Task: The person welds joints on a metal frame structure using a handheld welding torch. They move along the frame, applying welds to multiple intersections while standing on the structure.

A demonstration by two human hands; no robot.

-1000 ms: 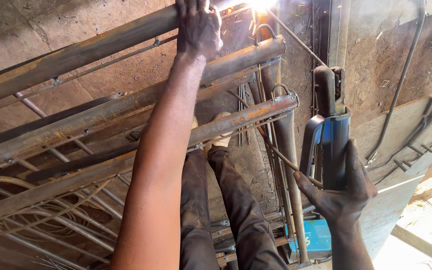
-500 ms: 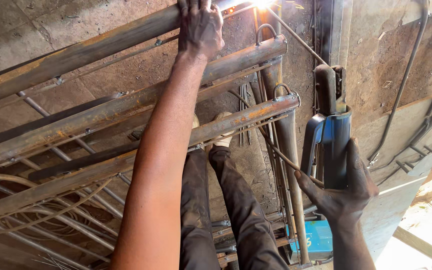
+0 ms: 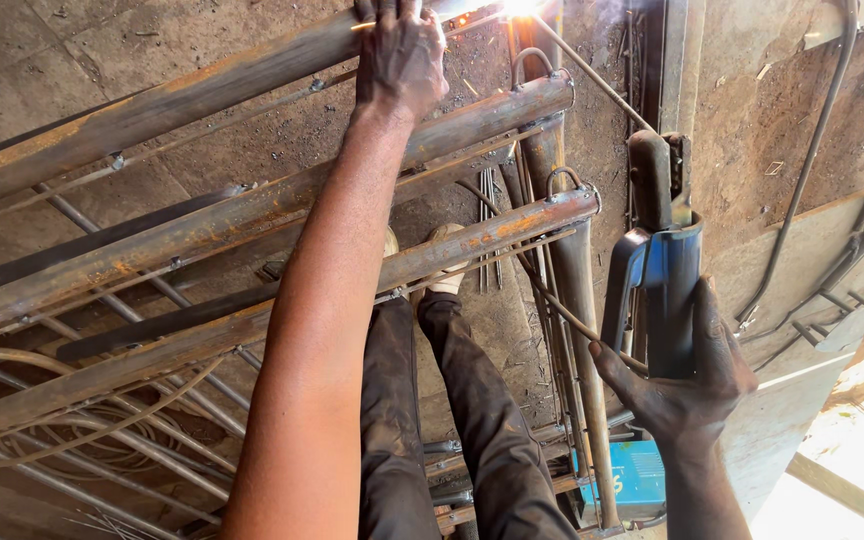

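Note:
My left hand (image 3: 399, 50) reaches far forward and grips the top rusty steel pipe (image 3: 182, 100) of a metal frame. My right hand (image 3: 687, 375) is closed around the blue handle of a welding electrode holder (image 3: 657, 270). A thin electrode rod (image 3: 592, 75) runs from the holder up to a bright white welding arc (image 3: 522, 8) at the top edge, just right of my left hand. Two more rusty pipes (image 3: 252, 215) lie parallel below the first, with small loops welded near their right ends.
My legs in dark trousers (image 3: 442, 420) stand under the frame on the concrete floor. Thin steel rods and coiled wire (image 3: 102, 450) lie at lower left. A blue box (image 3: 637, 475) sits by my feet. Dark cables (image 3: 812, 200) trail at right.
Both hands have held their places. The view shifted slightly and the arc still burns at the top.

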